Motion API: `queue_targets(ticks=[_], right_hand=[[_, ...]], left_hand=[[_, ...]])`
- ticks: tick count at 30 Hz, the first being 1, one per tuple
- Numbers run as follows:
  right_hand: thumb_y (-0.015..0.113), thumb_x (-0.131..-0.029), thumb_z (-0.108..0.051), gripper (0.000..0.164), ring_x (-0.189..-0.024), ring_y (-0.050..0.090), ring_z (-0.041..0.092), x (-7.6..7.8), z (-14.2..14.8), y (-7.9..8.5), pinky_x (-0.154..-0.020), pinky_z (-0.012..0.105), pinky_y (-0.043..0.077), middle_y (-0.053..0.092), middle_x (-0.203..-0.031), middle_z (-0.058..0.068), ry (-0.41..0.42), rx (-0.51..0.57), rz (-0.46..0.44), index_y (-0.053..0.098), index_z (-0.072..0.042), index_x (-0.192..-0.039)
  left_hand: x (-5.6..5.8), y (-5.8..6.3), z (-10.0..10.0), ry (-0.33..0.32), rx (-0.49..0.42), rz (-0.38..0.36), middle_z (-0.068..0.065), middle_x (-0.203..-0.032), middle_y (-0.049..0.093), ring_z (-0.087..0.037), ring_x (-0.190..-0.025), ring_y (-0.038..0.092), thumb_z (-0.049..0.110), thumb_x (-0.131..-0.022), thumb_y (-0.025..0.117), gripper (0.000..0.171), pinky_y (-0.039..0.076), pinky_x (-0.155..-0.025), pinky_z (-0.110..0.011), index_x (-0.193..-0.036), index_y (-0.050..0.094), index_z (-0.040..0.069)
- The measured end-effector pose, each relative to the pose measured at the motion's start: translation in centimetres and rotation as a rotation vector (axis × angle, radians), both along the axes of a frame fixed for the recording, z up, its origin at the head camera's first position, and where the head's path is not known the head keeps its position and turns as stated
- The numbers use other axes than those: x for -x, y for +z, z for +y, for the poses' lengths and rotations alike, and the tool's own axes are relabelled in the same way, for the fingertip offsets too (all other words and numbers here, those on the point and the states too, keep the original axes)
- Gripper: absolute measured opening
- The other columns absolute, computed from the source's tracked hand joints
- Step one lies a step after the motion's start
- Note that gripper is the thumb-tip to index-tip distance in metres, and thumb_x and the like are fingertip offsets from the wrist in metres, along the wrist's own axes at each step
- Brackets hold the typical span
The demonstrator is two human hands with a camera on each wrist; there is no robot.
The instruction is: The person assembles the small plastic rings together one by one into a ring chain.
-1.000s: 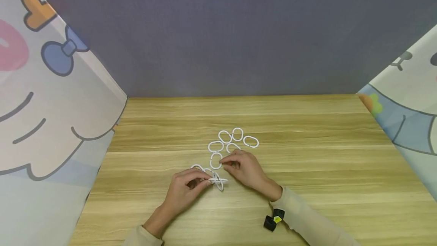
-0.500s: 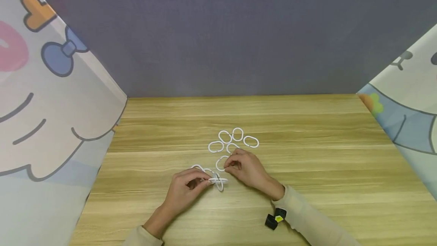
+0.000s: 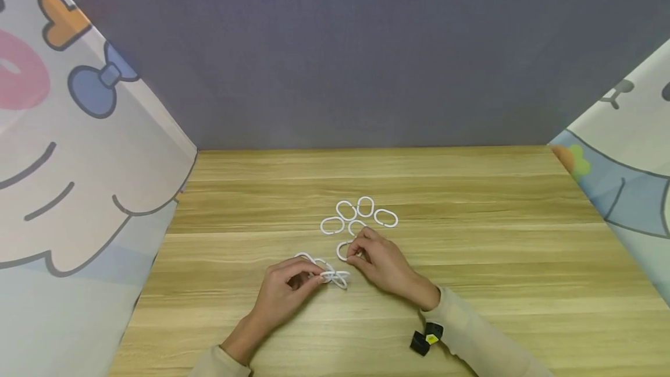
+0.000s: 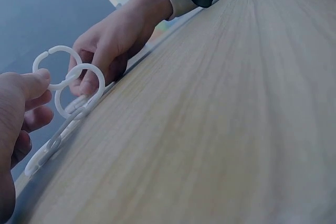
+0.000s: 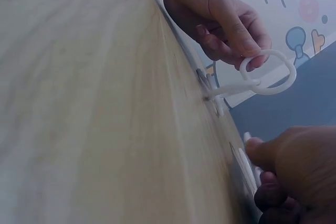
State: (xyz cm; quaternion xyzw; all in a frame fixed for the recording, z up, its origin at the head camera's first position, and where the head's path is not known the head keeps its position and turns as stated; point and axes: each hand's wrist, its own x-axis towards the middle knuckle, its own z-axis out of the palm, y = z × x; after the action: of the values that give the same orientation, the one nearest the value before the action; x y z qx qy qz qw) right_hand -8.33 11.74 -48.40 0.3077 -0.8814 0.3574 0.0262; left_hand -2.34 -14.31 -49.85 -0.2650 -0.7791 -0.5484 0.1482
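Note:
Between thumb and fingertips, my left hand pinches a white oval shower curtain ring, held up above the wooden table. Other rings are linked to it, and this short chain trails down to the tabletop beyond the fingers. My right hand is just to the right and pinches a separate white ring by its right side, low at the table. Fingers cover part of that ring. Just behind the right hand a loose ring is partly hidden by the knuckles.
Several more loose rings lie flat in a cluster behind the hands, among them an oval ring at the right and another ring at the left. A grey partition stands along the table's back edge, with cartoon-printed side panels.
My right hand has shifted slightly right, drawing its ring away from the left hand's chain. The lowest hanging link by the left hand has swung a little; the left hand stays put.

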Motion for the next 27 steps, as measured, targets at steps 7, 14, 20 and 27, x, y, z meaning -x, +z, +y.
queue_targets(ticks=[7, 14, 20, 27], right_hand=[[0.082, -0.099, -0.007, 0.014, -0.08, 0.052, 0.002, -0.2, 0.46, -0.28, -0.067, 0.024, 0.05, 0.065, -0.103, -0.005, 0.012, 0.138, -0.03, 0.071, -0.015, -0.101], [0.075, -0.102, 0.003, 0.012, -0.074, 0.05, 0.002, -0.25, 0.73, -0.05, -0.061, 0.022, 0.047, 0.063, -0.086, -0.004, -0.026, 0.301, -0.012, 0.07, -0.008, -0.105], [0.069, -0.103, 0.012, 0.017, -0.058, 0.052, 0.003, -0.28, 0.74, -0.05, -0.047, 0.018, 0.043, 0.068, -0.079, 0.01, -0.089, 0.506, -0.03, 0.071, 0.003, -0.117], [0.062, -0.103, 0.018, 0.034, -0.05, 0.058, 0.027, -0.91, 0.68, 0.71, -0.045, 0.021, 0.048, 0.07, -0.083, 0.024, -0.088, 0.66, -0.128, 0.065, 0.016, -0.137]], left_hand=[[0.07, -0.16, -0.09, -0.006, -0.002, 0.008, 0.003, -0.09, 0.077, 0.002, -0.065, 0.051, -0.004, -0.089, 0.089, 0.022, 0.042, -0.052, -0.013, -0.1, 0.082, 0.014], [0.1, -0.22, -0.12, -0.006, -0.008, 0.012, 0.003, -0.09, 0.077, 0.002, -0.064, 0.051, -0.004, -0.089, 0.089, 0.023, 0.042, -0.051, -0.012, -0.1, 0.082, 0.015], [0.05, -0.23, -0.1, -0.005, -0.012, 0.016, 0.003, -0.089, 0.077, 0.002, -0.065, 0.051, -0.004, -0.089, 0.089, 0.023, 0.042, -0.051, -0.012, -0.1, 0.082, 0.015], [0.11, -0.26, -0.09, -0.008, -0.014, 0.022, 0.002, -0.089, 0.077, 0.003, -0.065, 0.051, -0.006, -0.089, 0.089, 0.023, 0.042, -0.051, -0.012, -0.1, 0.082, 0.013]])
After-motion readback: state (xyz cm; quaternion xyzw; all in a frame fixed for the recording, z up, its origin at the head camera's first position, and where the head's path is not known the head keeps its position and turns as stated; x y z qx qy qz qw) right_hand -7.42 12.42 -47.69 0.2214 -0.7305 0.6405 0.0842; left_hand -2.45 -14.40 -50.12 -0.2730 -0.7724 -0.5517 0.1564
